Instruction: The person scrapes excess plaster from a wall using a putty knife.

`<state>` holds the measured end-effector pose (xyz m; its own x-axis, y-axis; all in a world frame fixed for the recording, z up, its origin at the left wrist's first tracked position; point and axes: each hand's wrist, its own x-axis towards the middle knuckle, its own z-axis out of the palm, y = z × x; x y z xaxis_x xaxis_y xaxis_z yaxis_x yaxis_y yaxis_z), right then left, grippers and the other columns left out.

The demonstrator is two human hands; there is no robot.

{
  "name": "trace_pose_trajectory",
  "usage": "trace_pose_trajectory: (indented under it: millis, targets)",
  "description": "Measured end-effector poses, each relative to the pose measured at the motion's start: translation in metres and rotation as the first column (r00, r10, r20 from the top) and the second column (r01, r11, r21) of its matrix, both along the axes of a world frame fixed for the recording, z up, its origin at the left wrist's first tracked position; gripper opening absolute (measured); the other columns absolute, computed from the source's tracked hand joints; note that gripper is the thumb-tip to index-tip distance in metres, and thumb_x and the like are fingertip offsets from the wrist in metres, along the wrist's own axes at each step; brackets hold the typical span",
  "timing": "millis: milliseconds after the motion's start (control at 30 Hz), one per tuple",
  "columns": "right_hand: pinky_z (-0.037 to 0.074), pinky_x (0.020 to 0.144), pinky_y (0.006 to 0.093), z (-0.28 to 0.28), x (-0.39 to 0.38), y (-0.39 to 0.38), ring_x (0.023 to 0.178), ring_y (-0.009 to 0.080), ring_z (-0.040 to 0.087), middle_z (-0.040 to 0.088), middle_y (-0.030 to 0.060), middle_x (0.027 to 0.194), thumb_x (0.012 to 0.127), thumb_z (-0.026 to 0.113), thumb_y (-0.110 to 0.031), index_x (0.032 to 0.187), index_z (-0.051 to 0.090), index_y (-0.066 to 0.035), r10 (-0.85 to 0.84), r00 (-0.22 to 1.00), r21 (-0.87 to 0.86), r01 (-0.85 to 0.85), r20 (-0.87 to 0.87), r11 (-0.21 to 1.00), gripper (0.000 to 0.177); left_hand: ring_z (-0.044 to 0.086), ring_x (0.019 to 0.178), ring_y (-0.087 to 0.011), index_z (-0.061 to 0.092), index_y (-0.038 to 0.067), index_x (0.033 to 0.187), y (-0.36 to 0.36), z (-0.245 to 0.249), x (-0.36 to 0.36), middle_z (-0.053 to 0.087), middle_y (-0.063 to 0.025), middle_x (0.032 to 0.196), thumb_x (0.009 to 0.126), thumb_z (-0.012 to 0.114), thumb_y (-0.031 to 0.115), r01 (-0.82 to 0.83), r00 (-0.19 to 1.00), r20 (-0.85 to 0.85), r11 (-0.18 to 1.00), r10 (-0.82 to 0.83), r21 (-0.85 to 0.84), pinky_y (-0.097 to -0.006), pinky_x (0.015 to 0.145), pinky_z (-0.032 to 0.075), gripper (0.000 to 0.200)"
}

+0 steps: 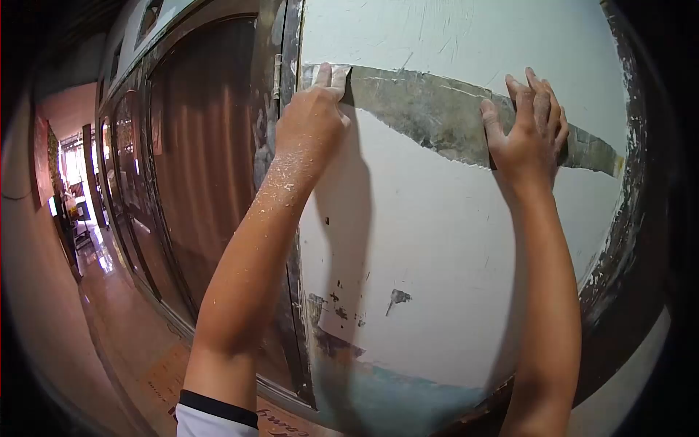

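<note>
A white-painted panel point(437, 240) fills the middle of the view, with a bare grey-brown strip point(419, 113) running across its upper part. My left hand point(313, 116) is closed at the strip's left end, two whitened fingertips pressed near the panel's edge. A small dark shape shows beside those fingers; whatever the hand grips, if anything, is hidden. White flakes cling to my left wrist and forearm. My right hand point(531, 135) rests on the strip farther right, fingers apart and dusty, with nothing visible in it.
Left of the panel stands a dark wooden door frame point(287, 65) with a hinge and a brown curtain point(207, 146) behind glass. Dark, flaking trim point(615, 218) borders the right. Printed cardboard point(169, 379) lies on the floor. A hallway point(91, 240) recedes at far left.
</note>
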<state>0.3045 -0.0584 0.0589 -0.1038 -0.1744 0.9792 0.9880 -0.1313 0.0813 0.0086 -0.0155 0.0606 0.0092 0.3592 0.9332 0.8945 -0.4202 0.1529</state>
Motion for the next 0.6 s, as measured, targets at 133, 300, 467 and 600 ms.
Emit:
trace_pose_trajectory:
  millis: [133,300,467,600]
  targets:
    - [0.015,0.127,0.056,0.001,0.002,0.002,0.154,0.0262,0.029,0.044,0.0059,0.16,0.098,0.06,-0.051,0.142,0.058,-0.022,-0.012,1.0,0.006,0.012,0.005,1.0,0.053,0.064,0.122,-0.0404,0.06,0.007,0.144,-0.003,-0.012,0.004,0.05,-0.0174,0.154,0.089,0.052,0.0,0.094,0.996,-0.019,0.993,-0.093,0.071,-0.0447,0.107,0.051,0.056]
    - [0.015,0.127,0.0558,-0.002,0.001,0.001,0.154,0.027,0.029,0.044,0.0063,0.16,0.097,0.06,-0.051,0.142,0.058,-0.022,-0.016,1.0,0.004,0.016,0.005,1.0,0.053,0.065,0.121,-0.0393,0.06,0.012,0.146,-0.009,-0.029,0.016,0.049,-0.0125,0.157,0.09,0.052,0.0,0.11,0.994,0.007,0.99,-0.111,0.087,-0.0436,0.106,0.052,0.057]
    - [0.014,0.127,0.0553,0.001,0.002,0.002,0.154,0.0273,0.029,0.044,0.0065,0.16,0.098,0.059,-0.051,0.141,0.058,-0.021,0.003,1.0,0.013,-0.003,0.019,1.0,0.053,0.069,0.116,-0.0373,0.061,0.013,0.145,-0.008,-0.004,0.019,0.048,-0.0068,0.16,0.089,0.054,0.005,0.059,0.998,-0.019,0.991,-0.057,0.12,-0.049,0.101,0.057,0.057]
    - [0.015,0.126,0.056,0.001,0.004,0.003,0.154,0.0275,0.029,0.045,0.0058,0.16,0.097,0.059,-0.052,0.141,0.058,-0.022,-0.01,1.0,0.018,0.01,0.013,1.0,0.053,0.07,0.114,-0.0371,0.063,0.011,0.142,-0.008,-0.015,0.021,0.049,-0.0113,0.159,0.09,0.056,0.005,0.106,0.992,-0.072,0.989,-0.099,0.107,-0.0457,0.099,0.059,0.053]
